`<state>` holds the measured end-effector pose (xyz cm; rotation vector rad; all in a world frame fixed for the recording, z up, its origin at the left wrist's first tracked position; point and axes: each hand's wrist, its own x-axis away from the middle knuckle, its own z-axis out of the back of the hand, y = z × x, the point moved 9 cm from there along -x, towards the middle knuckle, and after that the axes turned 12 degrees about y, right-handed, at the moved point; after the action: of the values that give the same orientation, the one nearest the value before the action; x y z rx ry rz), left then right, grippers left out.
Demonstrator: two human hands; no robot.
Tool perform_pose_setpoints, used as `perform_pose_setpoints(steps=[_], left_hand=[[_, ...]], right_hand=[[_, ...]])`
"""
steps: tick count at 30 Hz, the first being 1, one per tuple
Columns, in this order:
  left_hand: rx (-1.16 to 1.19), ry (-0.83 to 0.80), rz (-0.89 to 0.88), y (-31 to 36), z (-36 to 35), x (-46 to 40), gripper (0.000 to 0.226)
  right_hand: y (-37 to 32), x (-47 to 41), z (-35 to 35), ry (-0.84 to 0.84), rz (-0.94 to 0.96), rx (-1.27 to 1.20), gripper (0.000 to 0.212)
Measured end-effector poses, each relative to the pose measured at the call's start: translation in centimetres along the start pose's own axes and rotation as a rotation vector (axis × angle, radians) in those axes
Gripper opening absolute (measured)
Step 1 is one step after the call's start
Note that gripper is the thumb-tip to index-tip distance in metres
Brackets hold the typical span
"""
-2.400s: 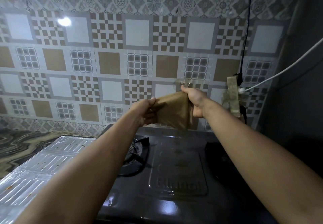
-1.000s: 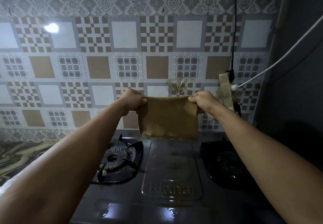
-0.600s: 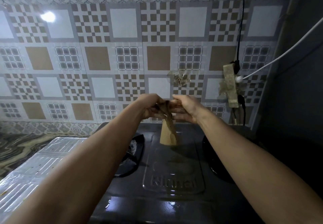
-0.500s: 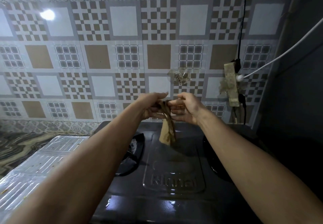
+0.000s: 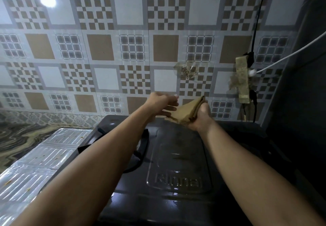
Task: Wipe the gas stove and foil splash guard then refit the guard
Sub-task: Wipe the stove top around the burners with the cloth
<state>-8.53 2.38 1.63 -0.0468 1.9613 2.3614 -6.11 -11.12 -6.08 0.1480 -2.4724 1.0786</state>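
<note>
Above the back edge of the gas stove, near its middle, a folded tan cloth sits in the right hand, whose fingers curl up around its thick folded edge. The left hand hovers just beside the cloth's free corner with fingers extended; blur hides whether they touch it. The cloth looks soft, light and limp, so it would likely sag unless kept folded; gripping the stacked fold, as the right hand does, seems the firmest hold for wiping. Below, the dark stove top shines with reflections, and part of a burner grate shows under the left forearm. Lying flat at the stove's left edge is the foil splash guard, ribbed, shiny and flecked with crumbs, likely thin and easily dented. Behind stands a patterned tile wall.
</note>
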Motion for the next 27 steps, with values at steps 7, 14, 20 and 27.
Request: perform_pose_setpoints(steps=[7,14,20,27], left_hand=[[-0.738,0.434,-0.019,-7.2,9.5,-1.9,0.035],[-1.223,0.491,0.159,-13.2,15.5,-0.8,0.076],[-1.248,0.561,0.302,-15.6,20.1,0.7,0.088],[-1.281,0.539,0.259,-16.7,23.5,0.5,0.085]], right_hand=[[-2.0,-1.5,-0.9,0.062,0.639,1.032,0.063],[4.1,-6.6,0.5,-0.015,0.616,2.061,0.071],[6.2,-8.9,-1.7,-0.092,0.665,2.192,0.072],[10.3,-11.4,-8.2,-0.355,0.712,2.243,0.074]])
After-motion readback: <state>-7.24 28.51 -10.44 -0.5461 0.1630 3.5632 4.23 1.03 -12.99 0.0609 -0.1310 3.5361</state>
